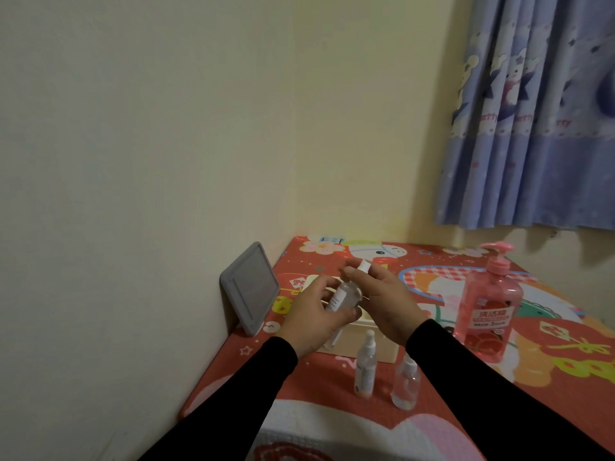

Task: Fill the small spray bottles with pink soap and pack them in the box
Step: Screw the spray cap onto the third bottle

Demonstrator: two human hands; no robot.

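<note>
My left hand [314, 316] grips the clear body of a small spray bottle [344, 294], held tilted above the cream box [372, 349]. My right hand [382, 301] has its fingers closed on that bottle's white spray cap [363, 266]. Two more small clear spray bottles stand upright in front of the box: one with a white label [365, 371] and a rounder one [406, 382] to its right. The big pink soap pump bottle [487, 311] stands to the right of my right hand. The box's inside is mostly hidden by my hands.
A grey tablet-like frame [251, 287] leans against the left wall. The table wears a red cartoon-print cloth [549, 344], with its left edge close to the wall. A blue curtain [532, 111] hangs at the upper right.
</note>
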